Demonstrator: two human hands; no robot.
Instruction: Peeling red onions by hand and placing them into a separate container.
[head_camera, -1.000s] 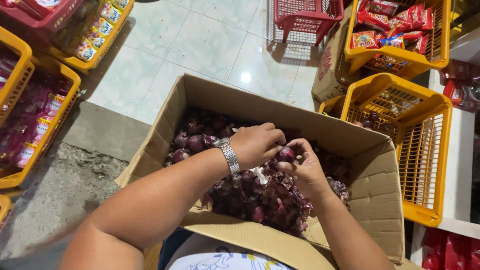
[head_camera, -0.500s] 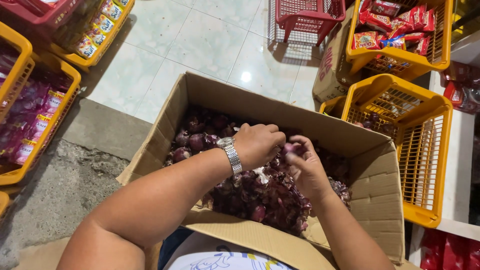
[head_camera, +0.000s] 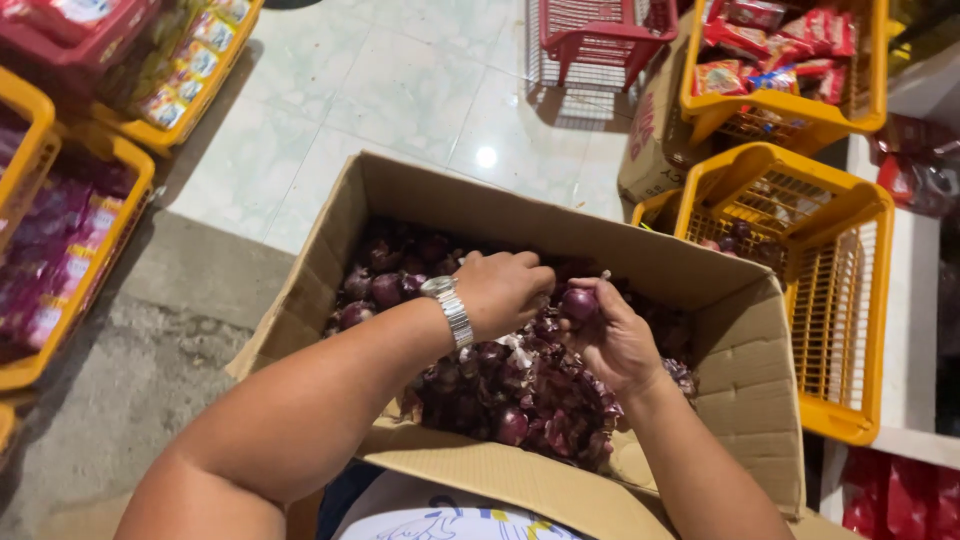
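An open cardboard box (head_camera: 740, 350) in front of me holds many small red onions (head_camera: 520, 400) with loose purple skins. My right hand (head_camera: 615, 335) is over the box and holds one red onion (head_camera: 578, 303) between thumb and fingers. My left hand (head_camera: 505, 288), with a silver wristwatch (head_camera: 450, 308) on the wrist, is curled beside it, its fingertips touching that same onion. Both forearms reach in over the box's near edge.
A yellow plastic basket (head_camera: 850, 300) with a few onions stands right of the box. Another yellow basket (head_camera: 780, 110) of red snack packets and a red basket (head_camera: 600, 40) are behind. Yellow and red baskets (head_camera: 60, 230) of packets line the left. Tiled floor lies beyond.
Both hands have lifted slightly from the onion pile and come together around one onion, which now sits higher in my right hand's fingers.
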